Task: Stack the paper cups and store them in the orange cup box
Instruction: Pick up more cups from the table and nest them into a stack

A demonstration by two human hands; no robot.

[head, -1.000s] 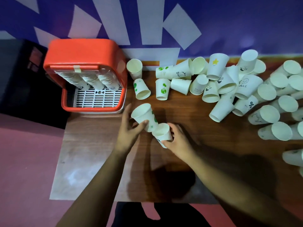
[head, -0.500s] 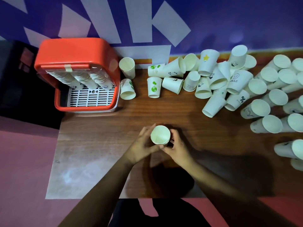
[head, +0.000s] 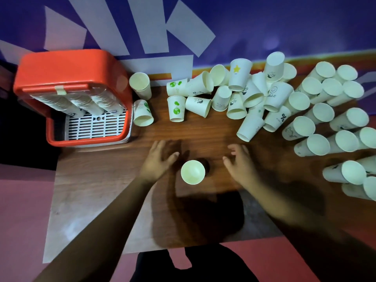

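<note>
One paper cup (head: 192, 172) is standing mouth-up (ready for nesting) | left hand (head: 157, 161) and right hand (head: 240, 165) are flanking it, spread, empty.

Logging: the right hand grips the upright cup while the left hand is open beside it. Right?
Not quite. In the head view the right hand is open and clear of the upright cup, not gripping it; the left hand is open beside it.

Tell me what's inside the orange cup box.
Three stacks of paper cups lie side by side in the orange cup box, above a white slotted grate. Its orange top hides their upper ends.
</note>
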